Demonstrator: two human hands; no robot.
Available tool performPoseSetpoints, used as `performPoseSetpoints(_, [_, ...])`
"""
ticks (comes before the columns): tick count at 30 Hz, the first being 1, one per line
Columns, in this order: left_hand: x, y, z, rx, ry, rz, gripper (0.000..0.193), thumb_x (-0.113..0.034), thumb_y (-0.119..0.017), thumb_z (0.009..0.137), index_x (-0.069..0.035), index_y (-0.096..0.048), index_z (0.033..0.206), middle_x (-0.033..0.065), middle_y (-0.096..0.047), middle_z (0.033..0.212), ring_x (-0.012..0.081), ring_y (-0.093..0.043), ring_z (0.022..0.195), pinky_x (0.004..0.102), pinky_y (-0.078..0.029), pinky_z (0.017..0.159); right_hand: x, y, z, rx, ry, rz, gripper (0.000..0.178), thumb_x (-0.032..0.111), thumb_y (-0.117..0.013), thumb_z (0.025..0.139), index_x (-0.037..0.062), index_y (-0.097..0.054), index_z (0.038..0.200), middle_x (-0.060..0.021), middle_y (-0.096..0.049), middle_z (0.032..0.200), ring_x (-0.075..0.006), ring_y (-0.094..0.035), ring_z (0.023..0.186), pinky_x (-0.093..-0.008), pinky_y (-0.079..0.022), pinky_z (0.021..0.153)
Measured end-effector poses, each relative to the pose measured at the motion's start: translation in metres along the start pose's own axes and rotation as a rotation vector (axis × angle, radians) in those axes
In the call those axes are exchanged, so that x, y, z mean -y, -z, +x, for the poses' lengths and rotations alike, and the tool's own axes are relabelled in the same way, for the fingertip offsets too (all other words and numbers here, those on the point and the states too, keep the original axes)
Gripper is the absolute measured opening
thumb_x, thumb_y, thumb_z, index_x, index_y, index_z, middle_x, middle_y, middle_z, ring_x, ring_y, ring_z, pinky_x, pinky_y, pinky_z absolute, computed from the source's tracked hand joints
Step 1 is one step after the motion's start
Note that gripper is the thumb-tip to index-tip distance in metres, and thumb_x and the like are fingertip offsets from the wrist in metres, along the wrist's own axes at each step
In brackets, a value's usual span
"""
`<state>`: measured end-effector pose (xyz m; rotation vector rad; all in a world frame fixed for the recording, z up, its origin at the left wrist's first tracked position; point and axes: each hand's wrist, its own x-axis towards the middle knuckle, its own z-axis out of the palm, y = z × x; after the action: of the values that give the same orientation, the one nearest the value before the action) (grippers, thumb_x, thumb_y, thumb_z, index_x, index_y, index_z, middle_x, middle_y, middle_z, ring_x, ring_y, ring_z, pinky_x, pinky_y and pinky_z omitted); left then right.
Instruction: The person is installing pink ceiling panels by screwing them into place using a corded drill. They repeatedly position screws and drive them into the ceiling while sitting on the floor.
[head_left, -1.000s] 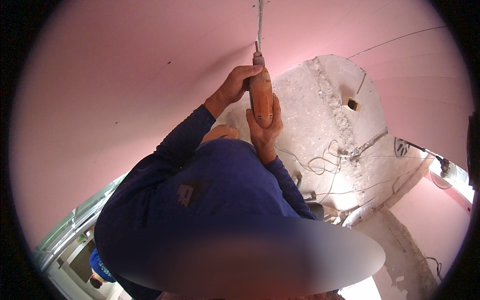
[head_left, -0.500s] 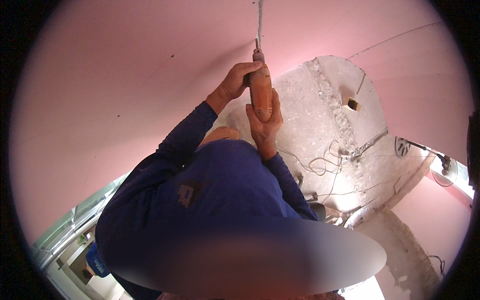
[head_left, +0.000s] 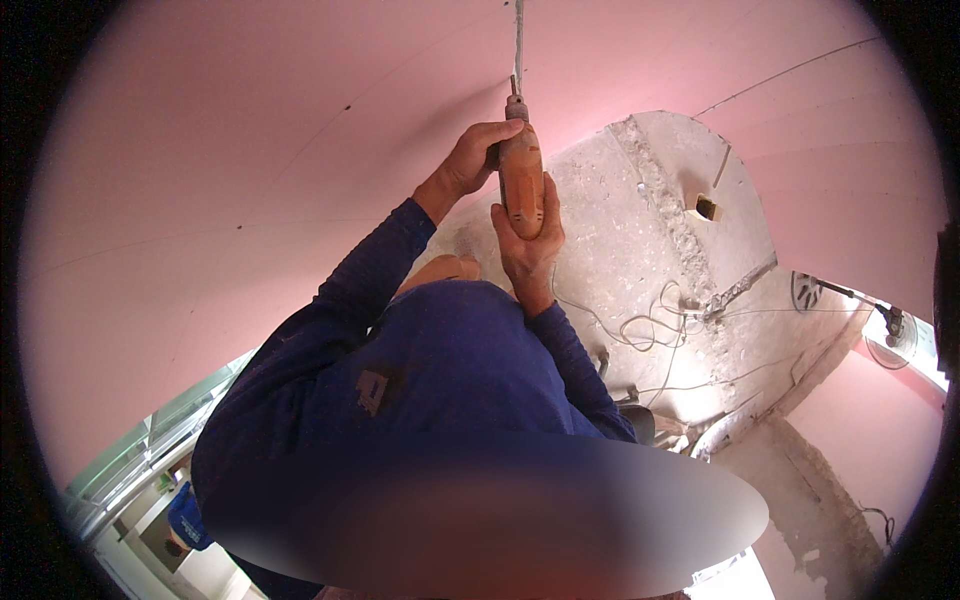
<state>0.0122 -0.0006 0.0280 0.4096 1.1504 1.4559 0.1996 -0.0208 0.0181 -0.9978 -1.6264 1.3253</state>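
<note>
An orange power drill [head_left: 523, 185] with a dusty chuck is between my two hands, its bit meeting the pink wall [head_left: 300, 150] at the lower end of a narrow grey groove [head_left: 519, 40]. My left hand [head_left: 474, 158] wraps around the drill's front, just behind the chuck, with the thumb laid across the top. At the rear, my right hand [head_left: 530, 250] grips the drill's back end, fingers along its right side. The trigger and the underside of the tool are hidden from this view.
Dusty concrete floor [head_left: 600, 230] lies below, with a loose cable [head_left: 650, 325] and a square hole [head_left: 706, 208]. A fan-like round object [head_left: 804, 292] stands at the right. Another person in blue [head_left: 188, 520] is at the lower left, by a glass railing [head_left: 150, 440].
Almost nothing differs. The drill and both hands keep their grip and place, with only a very slight shift upward. The person at the lower left has moved a little.
</note>
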Motion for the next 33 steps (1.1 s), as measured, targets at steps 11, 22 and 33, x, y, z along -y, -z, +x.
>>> performPoseSetpoints(11, [0.0000,-0.0004,0.0010,0.007,-0.020,-0.026,0.038,-0.038,-0.065,0.107,-0.002,-0.069,0.118,0.0100,-0.072,0.108,0.0202,-0.071,0.099,0.0364,-0.058,0.095,-0.0033,-0.0011,0.0017,-0.011,0.080,-0.048,0.082,0.016,-0.087,0.084,-0.0085,-0.051,0.153,-0.0250,-0.073,0.126,-0.0278,-0.074,0.109,-0.0389,-0.059,0.095])
performPoseSetpoints(22, [0.0001,-0.0041,0.0006,-0.026,-0.027,-0.053,0.038,-0.039,-0.069,0.104,-0.002,-0.071,0.113,0.0084,-0.071,0.104,0.0173,-0.069,0.092,0.0326,-0.056,0.085,-0.0055,-0.0004,0.0017,0.000,0.037,-0.015,0.082,0.017,-0.088,0.084,-0.0066,-0.051,0.153,-0.0286,-0.070,0.132,-0.0353,-0.073,0.117,-0.0438,-0.059,0.099])
performPoseSetpoints(33, [0.0029,0.0025,0.0043,-0.004,-0.021,-0.024,0.041,-0.038,-0.066,0.106,0.001,-0.069,0.117,0.0114,-0.072,0.107,0.0206,-0.072,0.099,0.0367,-0.059,0.096,-0.0047,-0.0006,0.0044,0.004,0.054,-0.015,0.081,0.017,-0.087,0.085,-0.0088,-0.051,0.153,-0.0240,-0.074,0.124,-0.0273,-0.075,0.107,-0.0385,-0.060,0.093])
